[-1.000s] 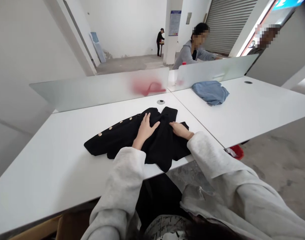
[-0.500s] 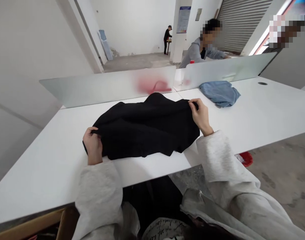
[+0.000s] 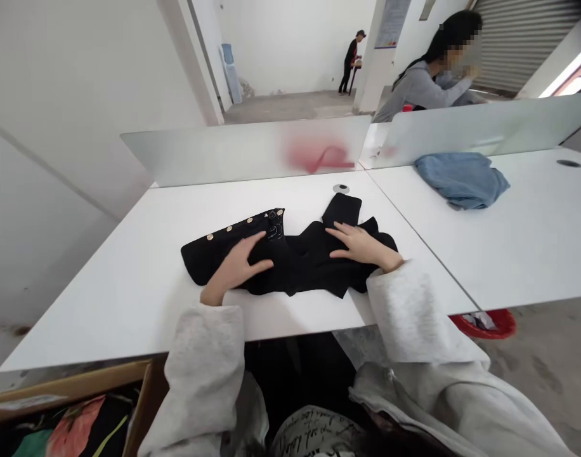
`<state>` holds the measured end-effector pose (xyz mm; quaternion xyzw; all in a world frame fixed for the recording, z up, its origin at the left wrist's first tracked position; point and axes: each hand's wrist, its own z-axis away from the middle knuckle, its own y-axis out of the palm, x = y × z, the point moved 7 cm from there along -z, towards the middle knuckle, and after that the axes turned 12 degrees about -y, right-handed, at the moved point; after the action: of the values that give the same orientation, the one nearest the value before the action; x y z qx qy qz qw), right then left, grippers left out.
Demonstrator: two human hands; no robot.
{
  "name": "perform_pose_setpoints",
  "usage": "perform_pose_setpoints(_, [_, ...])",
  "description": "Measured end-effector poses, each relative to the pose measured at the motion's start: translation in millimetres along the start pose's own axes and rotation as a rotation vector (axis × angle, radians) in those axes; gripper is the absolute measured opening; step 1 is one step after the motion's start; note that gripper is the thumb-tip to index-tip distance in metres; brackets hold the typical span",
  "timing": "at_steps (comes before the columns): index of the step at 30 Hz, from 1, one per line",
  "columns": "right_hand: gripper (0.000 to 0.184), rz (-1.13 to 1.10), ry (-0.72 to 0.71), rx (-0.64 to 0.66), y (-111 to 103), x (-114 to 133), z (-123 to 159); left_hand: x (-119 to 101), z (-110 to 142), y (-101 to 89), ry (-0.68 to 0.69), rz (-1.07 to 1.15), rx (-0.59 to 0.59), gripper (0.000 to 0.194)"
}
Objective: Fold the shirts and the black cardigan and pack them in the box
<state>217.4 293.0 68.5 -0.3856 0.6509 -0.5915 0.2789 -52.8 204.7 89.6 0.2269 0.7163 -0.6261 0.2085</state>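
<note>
A black garment (image 3: 309,270) with gold-coloured buttons along one part lies spread on the white table (image 3: 129,292) before me. My left hand (image 3: 240,263) rests on its left half, fingers apart, just below the buttoned strip and some dark beaded-looking trim. On the right half lies my right hand (image 3: 359,244), palm down with fingers stretched out. A black flap of the cloth sticks up past the fingers of that hand. Neither hand grips the fabric.
Folded blue cloth (image 3: 462,179) lies at the right on the table. Frosted dividers (image 3: 233,152) run along the back edge. An open cardboard box (image 3: 145,406) with clothes stands lower left, a red bin (image 3: 504,324) lower right. One person (image 3: 421,89) sits beyond the divider; another stands farther back.
Both hands have let go of the garment's edges and now lie flat on it. The cloth has settled on the table, with its buttoned part showing. The view has shifted left.
</note>
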Motion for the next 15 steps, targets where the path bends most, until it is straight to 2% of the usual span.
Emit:
perform_pose_setpoints(2, [0.056, 0.013, 0.015, 0.084, 15.3, -0.9, 10.0, 6.2, -2.1, 25.6, -0.016, -0.042, 0.082, 0.054])
perform_pose_setpoints(4, [0.043, 0.024, 0.03, 0.085, 17.3, -1.4, 24.3, 23.2, -0.9, 35.4, -0.094, -0.027, 0.059, 0.05])
perform_pose_setpoints(6, [0.032, 0.057, 0.049, 0.02, 8.1, -1.0, 40.2, 38.1, 3.5, 33.3, -0.159, 0.031, 0.016, 0.051])
perform_pose_setpoints(8, [0.028, 0.069, 0.064, -0.03, -2.9, -0.4, 56.4, 44.0, 9.7, 26.0, -0.182, 0.069, 0.003, 0.05])
perform_pose_setpoints(13, [0.032, -0.013, 0.119, -0.058, -20.0, 1.6, 89.7, 32.7, 25.3, 16.2, -0.145, 0.037, 0.06, 0.042])
perform_pose_setpoints(15, [0.036, -0.098, 0.147, -0.012, -21.6, 10.2, 96.8, 27.0, 29.7, 13.6, -0.123, -0.012, -0.002, 0.038])
